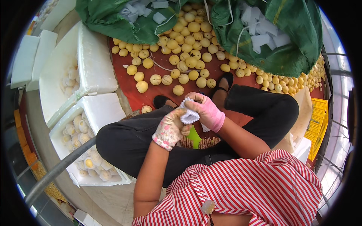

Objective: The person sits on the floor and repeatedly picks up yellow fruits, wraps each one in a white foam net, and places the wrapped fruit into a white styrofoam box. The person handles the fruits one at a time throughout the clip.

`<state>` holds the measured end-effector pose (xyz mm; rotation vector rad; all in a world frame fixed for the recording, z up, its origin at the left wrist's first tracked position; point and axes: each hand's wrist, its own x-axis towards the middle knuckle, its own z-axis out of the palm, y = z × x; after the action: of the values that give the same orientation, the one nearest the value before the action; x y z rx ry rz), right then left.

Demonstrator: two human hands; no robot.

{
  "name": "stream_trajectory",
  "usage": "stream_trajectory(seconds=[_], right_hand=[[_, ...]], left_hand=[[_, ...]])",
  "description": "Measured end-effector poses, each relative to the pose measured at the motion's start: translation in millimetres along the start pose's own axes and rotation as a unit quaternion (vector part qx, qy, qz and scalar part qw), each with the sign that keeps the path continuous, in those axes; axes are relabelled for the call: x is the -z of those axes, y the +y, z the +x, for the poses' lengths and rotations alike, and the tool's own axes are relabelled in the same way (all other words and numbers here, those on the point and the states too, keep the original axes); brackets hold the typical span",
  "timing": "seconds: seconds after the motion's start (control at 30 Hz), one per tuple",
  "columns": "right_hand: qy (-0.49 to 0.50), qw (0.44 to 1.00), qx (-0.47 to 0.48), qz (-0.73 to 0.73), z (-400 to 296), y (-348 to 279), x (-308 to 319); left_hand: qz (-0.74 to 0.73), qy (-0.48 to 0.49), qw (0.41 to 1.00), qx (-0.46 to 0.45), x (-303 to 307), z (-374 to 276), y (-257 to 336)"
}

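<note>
A white foam net sleeve (pixel 190 117) is held in front of my lap between both hands. My left hand (pixel 168 129), in a floral-patterned fingerless-looking glove, grips its lower left side. The thumb and fingers of my right hand (pixel 206 110), in a pink glove with bare fingertips, pinch its upper edge. Whether a fruit is inside the sleeve cannot be made out. Beyond my feet, many loose yellow pepino melons (pixel 183 80), some with brown stripes, lie on a red ground sheet (pixel 124 87).
At left stand a foam box (pixel 103 108) of sleeved fruit and a larger foam box (pixel 97 65) behind it. A metal bar (pixel 60 169) crosses there. Two green sacks (pixel 99 18) with white foam sleeves (pixel 260 39) lie ahead. A yellow plastic crate (pixel 318 127) is at right.
</note>
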<state>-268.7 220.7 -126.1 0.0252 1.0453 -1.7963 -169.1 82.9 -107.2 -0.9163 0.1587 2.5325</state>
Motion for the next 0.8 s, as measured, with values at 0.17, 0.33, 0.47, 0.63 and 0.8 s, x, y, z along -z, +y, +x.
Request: stream_trajectory(seconds=[0.17, 0.33, 0.47, 0.63, 0.8], right_hand=[[0.021, 0.999, -0.01, 0.037, -5, 4, 23], [0.05, 0.998, -0.013, -0.039, -7, 14, 20], [0.01, 0.997, -0.053, 0.052, -1, 31, 30], [-0.066, 0.975, -0.059, 0.203, 19, 48, 22], [0.012, 0.929, 0.008, -0.37, 112, 58, 65]], left_hand=[[0.037, 0.002, 0.986, -0.16, -4, 15, -24], [-0.079, 0.014, 0.975, -0.21, -3, 16, -24], [-0.065, 0.044, 0.994, -0.079, -6, 14, -14], [0.207, 0.149, 0.896, -0.365, 5, 28, -10], [0.09, 0.132, 0.933, -0.322, -5, 37, 14]])
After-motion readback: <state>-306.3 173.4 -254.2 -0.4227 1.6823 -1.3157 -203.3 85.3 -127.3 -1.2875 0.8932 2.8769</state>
